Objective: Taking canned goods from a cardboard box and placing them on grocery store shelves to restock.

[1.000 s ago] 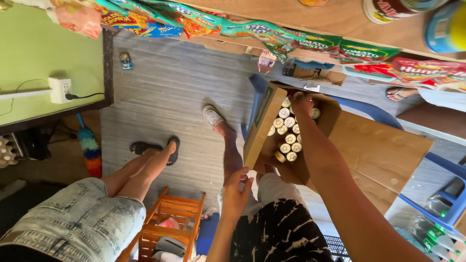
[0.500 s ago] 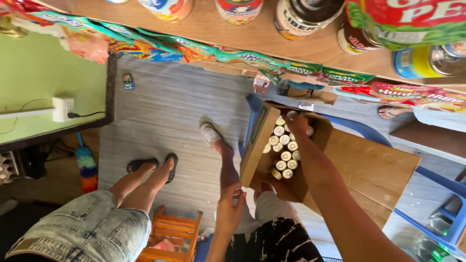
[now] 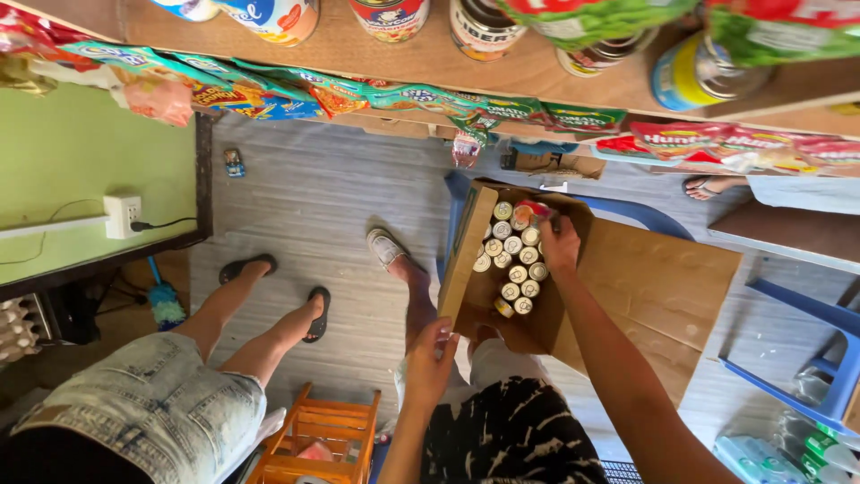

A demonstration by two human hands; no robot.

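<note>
right hand (image 3: 560,244) is now closing, it seems, on a can (image 3: 530,213) in the cardboard box (image 3: 466,260) | left hand (image 3: 432,358) is still hovering half-open, empty, below the box

Brown cardboard box (image 3: 573,296), open, flaps spread, one wide flap lying out to right. Sits on blue chair, tilted toward camera. Inside: small cans (image 3: 515,269) packed upright in rows, silver-gold tops facing up, filling left part of box. One can with red label (image 3: 530,211) at far end of rows, right hand (image 3: 560,244) closing on it. Left hand (image 3: 432,363) at near bottom corner of box, touching edge.
</note>
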